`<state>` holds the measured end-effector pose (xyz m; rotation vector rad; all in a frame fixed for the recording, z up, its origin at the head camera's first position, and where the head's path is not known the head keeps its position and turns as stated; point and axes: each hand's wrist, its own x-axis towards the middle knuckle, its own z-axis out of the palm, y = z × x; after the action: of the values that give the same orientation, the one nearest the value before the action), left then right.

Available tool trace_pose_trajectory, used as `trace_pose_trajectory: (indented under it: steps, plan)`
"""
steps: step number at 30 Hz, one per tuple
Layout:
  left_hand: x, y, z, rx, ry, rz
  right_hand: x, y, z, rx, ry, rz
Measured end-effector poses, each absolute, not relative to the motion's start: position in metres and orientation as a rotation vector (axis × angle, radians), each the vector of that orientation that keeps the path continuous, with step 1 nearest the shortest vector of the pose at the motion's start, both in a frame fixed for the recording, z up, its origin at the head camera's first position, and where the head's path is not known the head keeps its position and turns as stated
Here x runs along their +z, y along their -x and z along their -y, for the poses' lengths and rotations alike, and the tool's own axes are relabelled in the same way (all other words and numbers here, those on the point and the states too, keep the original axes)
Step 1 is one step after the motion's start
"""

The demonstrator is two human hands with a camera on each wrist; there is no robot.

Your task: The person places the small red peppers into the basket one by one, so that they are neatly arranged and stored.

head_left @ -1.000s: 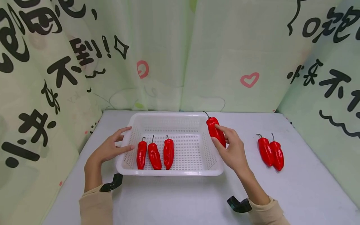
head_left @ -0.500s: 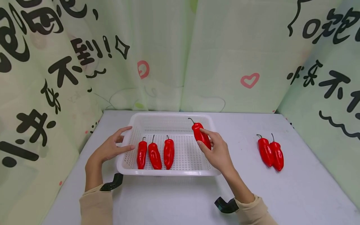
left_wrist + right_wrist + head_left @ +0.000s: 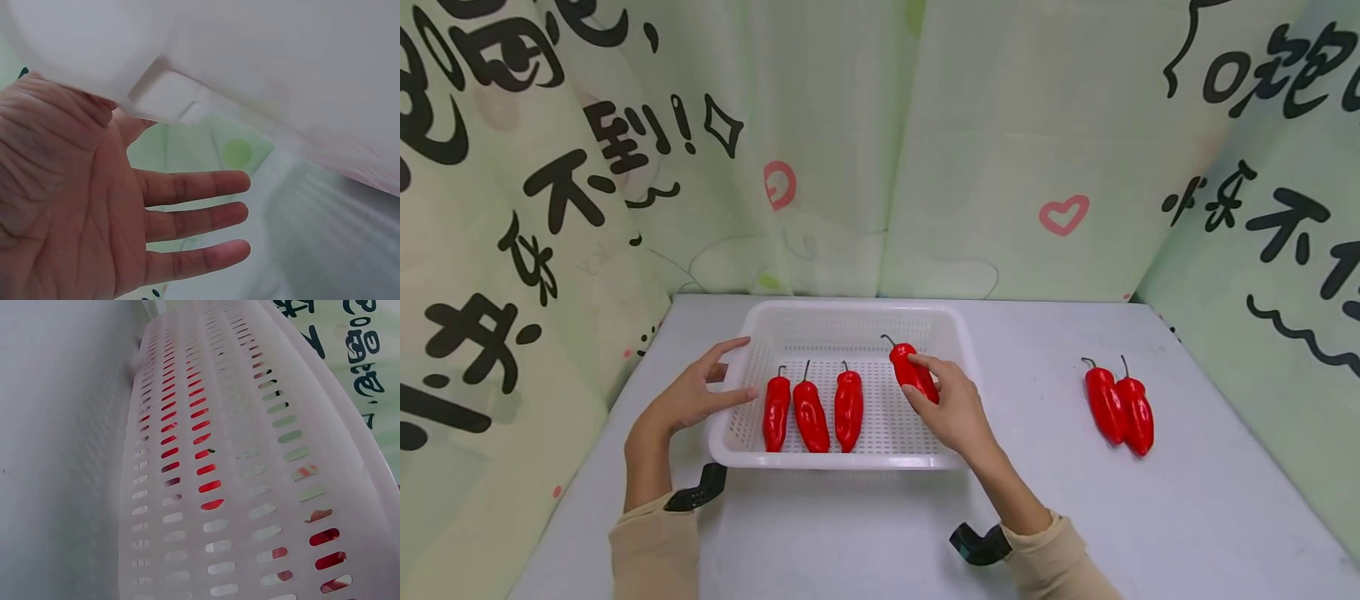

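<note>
Inside the white perforated plastic basket [image 3: 880,461], in the head view, three red chili peppers [image 3: 848,408] lie side by side with stems pointing away. My right hand [image 3: 953,410] pinches another red pepper [image 3: 912,371] between thumb and fingers, over the basket's right half. Seen from the right wrist, the basket wall [image 3: 244,512] hides most of that hand, with red showing through the slots. My left hand [image 3: 688,396] rests at the left rim, thumb and index finger over it. Its other three fingers [image 3: 200,219] stretch out straight below the rim in the left wrist view.
Two more red peppers [image 3: 1107,404] lie touching each other on the white table [image 3: 1045,467], right of the basket. Pale green curtains [image 3: 970,125] with black lettering hang behind and at both sides.
My right hand has carried its pepper leftward and slightly nearer, from the basket's right rim to over its inside. The left hand stays at the left rim.
</note>
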<state>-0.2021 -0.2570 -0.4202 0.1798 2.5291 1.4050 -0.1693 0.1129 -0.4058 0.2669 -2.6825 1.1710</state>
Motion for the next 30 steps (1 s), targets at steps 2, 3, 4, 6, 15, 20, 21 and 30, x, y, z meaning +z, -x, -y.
trace_pose_trajectory:
  steps: [2,3,4,6,15,20,21,30]
  plan:
    - [-0.420,0.202,0.257,1.403,-0.185,-2.530,-0.406,0.170,-0.110,1.163,-0.238,2.722]
    - [-0.420,0.202,0.257,1.401,-0.189,-2.530,-0.406,0.170,-0.109,1.154,-0.230,2.740]
    - [-0.420,0.202,0.257,1.402,-0.191,-2.529,-0.406,0.170,-0.108,1.146,-0.222,2.759]
    - [-0.420,0.202,0.256,1.403,-0.198,-2.528,-0.406,0.171,-0.106,1.125,-0.213,2.796]
    - [-0.420,0.204,0.257,1.391,-0.197,-2.532,-0.408,0.176,-0.100,1.006,-0.200,2.883]
    - [-0.420,0.202,0.258,1.393,-0.202,-2.533,-0.406,0.181,-0.095,0.967,-0.209,2.939]
    - [-0.419,0.202,0.258,1.394,-0.203,-2.533,-0.406,0.181,-0.095,0.961,-0.208,2.954]
    - [-0.419,0.202,0.257,1.403,-0.202,-2.515,-0.409,0.186,-0.089,0.852,-0.163,3.175]
